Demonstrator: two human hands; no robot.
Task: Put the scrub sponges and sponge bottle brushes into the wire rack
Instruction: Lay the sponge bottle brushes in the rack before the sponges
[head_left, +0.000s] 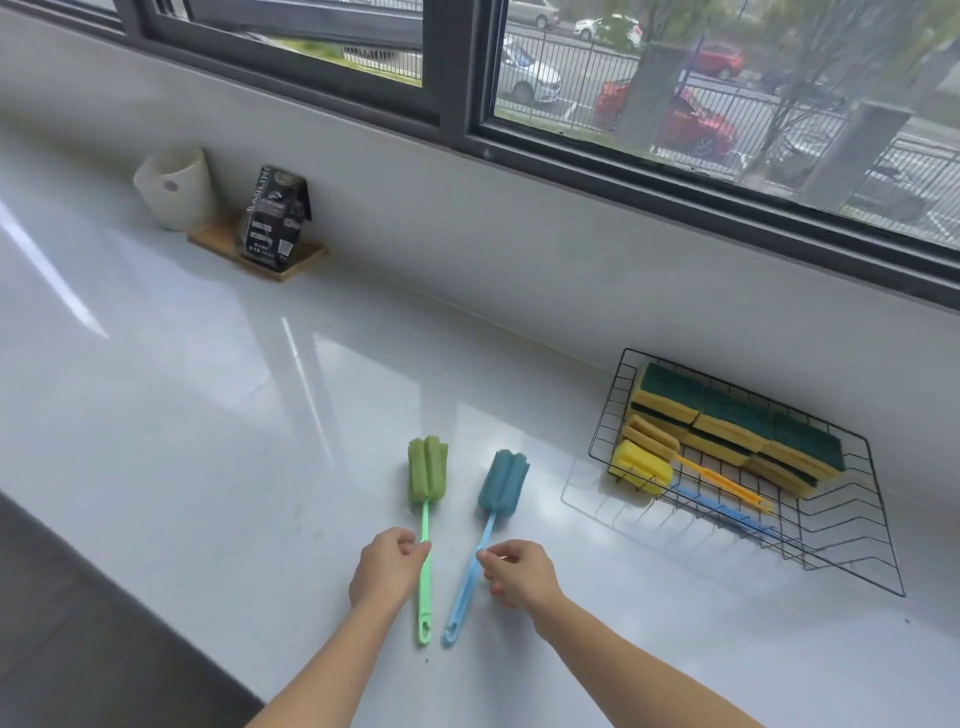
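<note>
green brush in left fingers, blue brush in right fingers

green brush, teal brush

Black wire rack sits at right. Yellow scrub sponges with dark green pads are stacked in rows along its far side. One yellow-headed brush with an orange handle lies in the rack; a blue handle lies just beside it, head hidden. Green brush and teal brush lie outside, left of the rack, heads far, handles near and converging.
</note>
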